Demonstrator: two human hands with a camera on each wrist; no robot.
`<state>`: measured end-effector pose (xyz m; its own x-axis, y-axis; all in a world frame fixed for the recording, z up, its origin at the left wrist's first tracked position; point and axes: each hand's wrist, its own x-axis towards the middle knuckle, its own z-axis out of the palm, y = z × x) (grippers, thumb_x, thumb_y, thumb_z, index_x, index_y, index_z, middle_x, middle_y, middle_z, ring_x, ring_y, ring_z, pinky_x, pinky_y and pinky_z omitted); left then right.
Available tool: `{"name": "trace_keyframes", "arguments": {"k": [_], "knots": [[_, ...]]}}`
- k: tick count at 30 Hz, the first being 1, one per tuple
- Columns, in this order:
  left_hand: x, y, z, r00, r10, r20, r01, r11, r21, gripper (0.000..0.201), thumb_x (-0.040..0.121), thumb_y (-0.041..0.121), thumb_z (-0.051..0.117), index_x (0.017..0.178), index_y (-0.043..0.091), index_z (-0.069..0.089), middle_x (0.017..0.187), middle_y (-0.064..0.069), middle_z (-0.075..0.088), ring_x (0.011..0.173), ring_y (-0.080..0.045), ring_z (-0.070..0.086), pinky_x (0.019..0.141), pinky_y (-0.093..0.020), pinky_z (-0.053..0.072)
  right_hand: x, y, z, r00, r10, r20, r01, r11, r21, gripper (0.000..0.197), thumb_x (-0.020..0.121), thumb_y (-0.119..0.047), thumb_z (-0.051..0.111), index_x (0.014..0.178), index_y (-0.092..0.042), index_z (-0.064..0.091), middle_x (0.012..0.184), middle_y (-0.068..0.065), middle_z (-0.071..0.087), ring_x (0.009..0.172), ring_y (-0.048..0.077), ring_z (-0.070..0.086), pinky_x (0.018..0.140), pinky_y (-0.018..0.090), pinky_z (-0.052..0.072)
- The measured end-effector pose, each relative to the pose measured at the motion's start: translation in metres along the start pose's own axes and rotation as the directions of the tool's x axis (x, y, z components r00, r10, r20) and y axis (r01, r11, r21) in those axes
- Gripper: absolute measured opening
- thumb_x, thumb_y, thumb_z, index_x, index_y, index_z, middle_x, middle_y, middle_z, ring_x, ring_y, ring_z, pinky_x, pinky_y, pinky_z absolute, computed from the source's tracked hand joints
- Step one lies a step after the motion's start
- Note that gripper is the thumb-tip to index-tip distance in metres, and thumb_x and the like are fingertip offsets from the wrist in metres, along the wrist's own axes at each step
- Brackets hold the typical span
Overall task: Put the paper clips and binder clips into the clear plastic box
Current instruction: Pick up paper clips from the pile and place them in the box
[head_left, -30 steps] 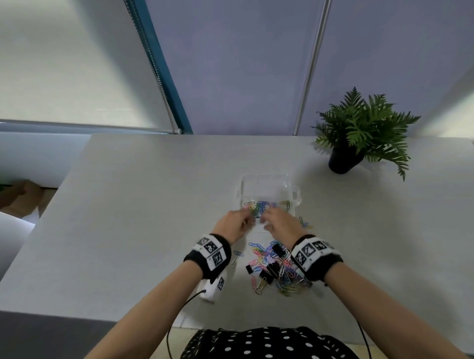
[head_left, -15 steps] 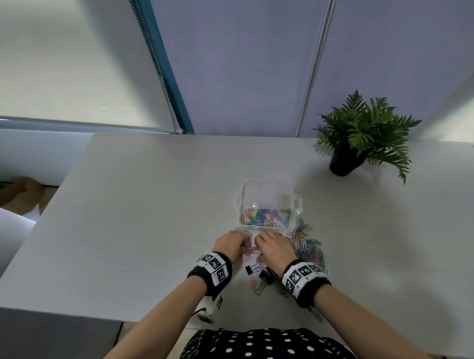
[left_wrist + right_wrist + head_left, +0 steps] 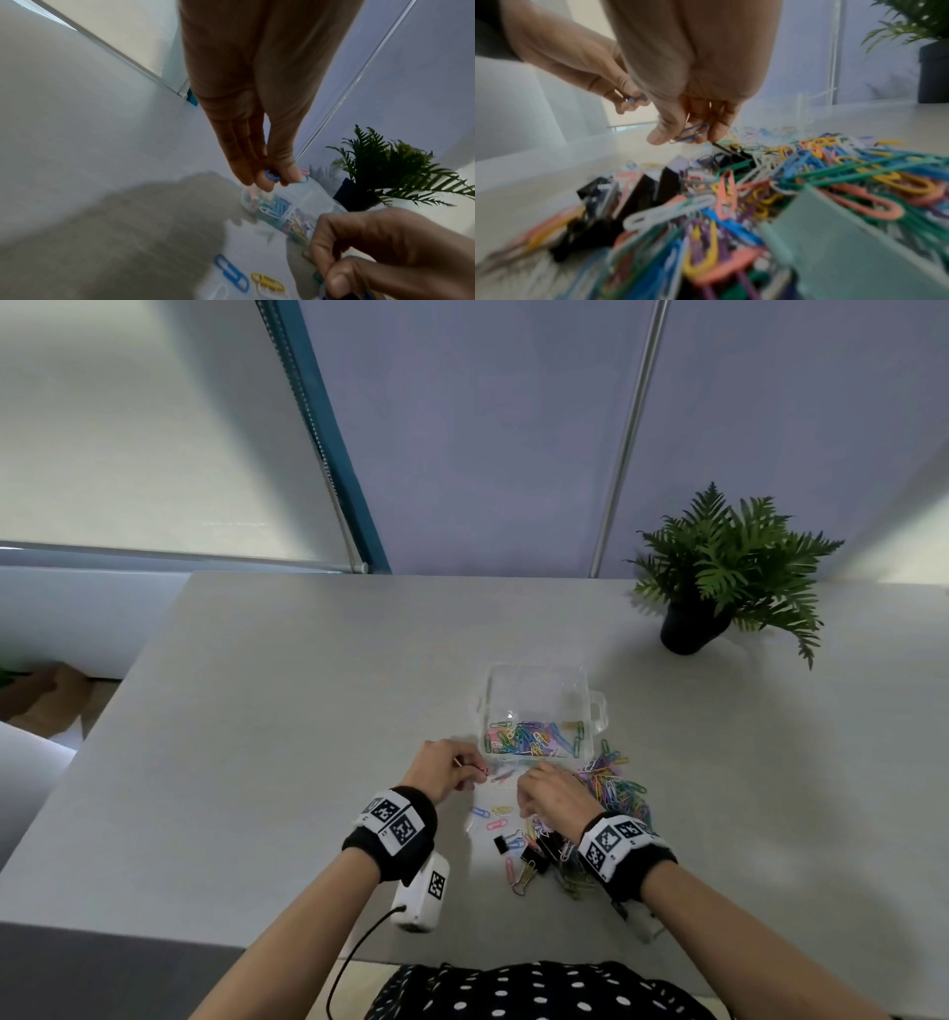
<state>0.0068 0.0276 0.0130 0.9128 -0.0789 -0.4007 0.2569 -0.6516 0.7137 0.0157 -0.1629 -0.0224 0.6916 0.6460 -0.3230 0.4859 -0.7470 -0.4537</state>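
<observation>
The clear plastic box [image 3: 534, 683] stands open on the table with several coloured paper clips [image 3: 534, 738] along its near side. My left hand [image 3: 452, 770] hovers just left of the box's near corner and pinches paper clips [image 3: 272, 175]. To its right, my right hand [image 3: 552, 791] pinches a blue paper clip [image 3: 693, 131] over the loose pile of paper clips [image 3: 611, 783]. Black binder clips [image 3: 534, 850] lie in the pile near my right wrist.
A potted fern [image 3: 719, 577] stands at the back right of the grey table [image 3: 282, 711]. A few single paper clips [image 3: 495, 816] lie between my hands. The table's near edge runs just below my forearms.
Both hands drew back from over the box to the pile, then picked up clips. The left hand now sits a little higher and left, holding clips.
</observation>
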Motion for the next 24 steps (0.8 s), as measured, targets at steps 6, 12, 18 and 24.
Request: {"name": "trace_keyframes", "arguments": {"k": [6, 12, 18, 24], "knots": [[0.016, 0.023, -0.006, 0.997, 0.061, -0.041, -0.057, 0.994, 0.092, 0.013, 0.085, 0.01, 0.063, 0.095, 0.004, 0.068, 0.081, -0.007, 0.067, 0.066, -0.011, 0.056, 0.073, -0.022, 0.05, -0.004, 0.001, -0.029, 0.924, 0.262, -0.279, -0.078, 0.842, 0.533, 0.021, 0.086, -0.011, 0.057, 0.071, -0.023, 0.051, 0.07, -0.009, 0.056, 0.064, 0.008, 0.057, 0.065, 0.021, 0.051], [0.035, 0.047, -0.001, 0.993, 0.086, -0.078, -0.071, 0.982, 0.176, 0.023, 0.086, 0.001, 0.057, 0.108, 0.002, 0.065, 0.104, -0.016, 0.069, 0.094, -0.025, 0.065, 0.092, -0.029, 0.049, 0.018, 0.009, -0.057, 0.842, 0.423, -0.334, -0.05, 0.678, 0.734, 0.004, 0.084, -0.004, 0.06, 0.08, -0.003, 0.058, 0.066, 0.0, 0.059, 0.048, -0.002, 0.055, 0.056, 0.02, 0.049], [0.009, 0.019, -0.007, 0.959, 0.206, -0.193, -0.15, 0.951, 0.27, 0.018, 0.084, 0.002, 0.054, 0.095, 0.007, 0.067, 0.094, -0.013, 0.069, 0.089, -0.029, 0.064, 0.082, -0.035, 0.049, 0.008, -0.009, -0.056, 0.927, 0.02, -0.375, 0.042, 0.987, 0.156, 0.01, 0.089, -0.008, 0.052, 0.093, -0.005, 0.061, 0.095, 0.008, 0.063, 0.091, 0.02, 0.055, 0.082, 0.033, 0.046], [-0.032, -0.03, 0.027, 0.997, -0.059, 0.054, 0.03, 0.901, 0.432, 0.056, 0.078, 0.009, 0.064, 0.13, 0.011, 0.044, 0.124, -0.013, 0.048, 0.109, -0.03, 0.053, 0.094, -0.034, 0.043, 0.006, -0.016, -0.003, 0.997, -0.079, 0.004, 0.079, 0.986, -0.145, 0.037, 0.084, -0.016, 0.061, 0.117, -0.005, 0.049, 0.118, 0.008, 0.05, 0.11, 0.023, 0.048, 0.088, 0.038, 0.047]]}}
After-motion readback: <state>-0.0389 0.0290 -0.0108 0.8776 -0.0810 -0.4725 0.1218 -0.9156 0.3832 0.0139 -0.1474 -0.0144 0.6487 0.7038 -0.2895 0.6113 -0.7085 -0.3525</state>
